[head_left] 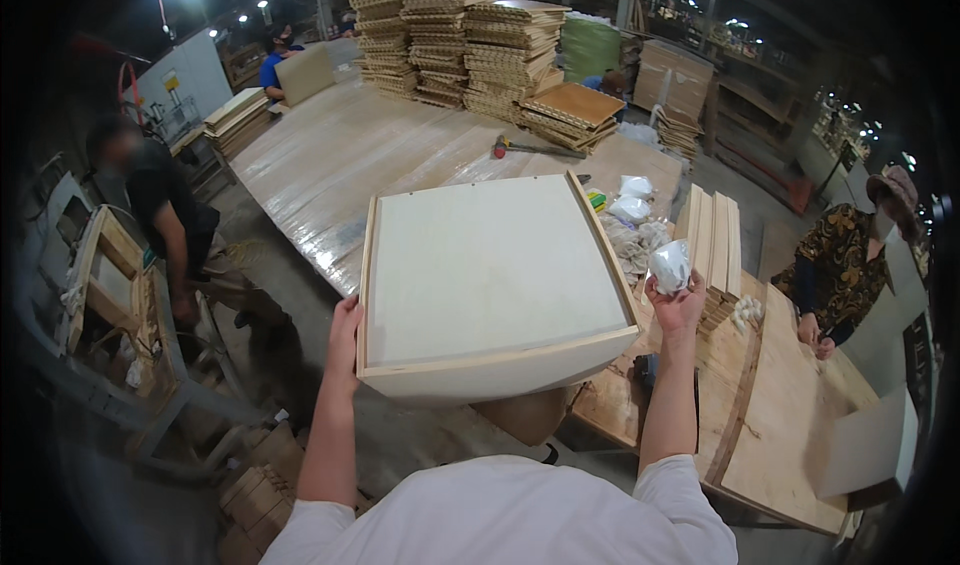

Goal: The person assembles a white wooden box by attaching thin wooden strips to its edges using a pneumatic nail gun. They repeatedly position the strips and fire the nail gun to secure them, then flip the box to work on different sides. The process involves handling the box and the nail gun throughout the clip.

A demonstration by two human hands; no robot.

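Note:
In front of me is a pale wooden drawer (490, 275), bottom panel facing up, its thin side edges standing slightly proud of the panel. My left hand (345, 333) grips its left side near the front corner; some fingers are hidden against that side. To the right of the drawer, my right hand (678, 305) is raised, palm up, with its fingers closed round a small white plastic packet (670, 265). What the packet contains cannot be made out. More white packets (632, 197) lie beyond it, beside crumpled pale cloth or plastic (640, 242).
A large plastic-covered table (330, 160) carries a red-headed hammer (502, 147) and tall stacks of wooden panels (435, 40). Wooden strips (712, 245) stand at right. One person (850, 265) works at the right bench (790, 405); another person (165, 205) stands left.

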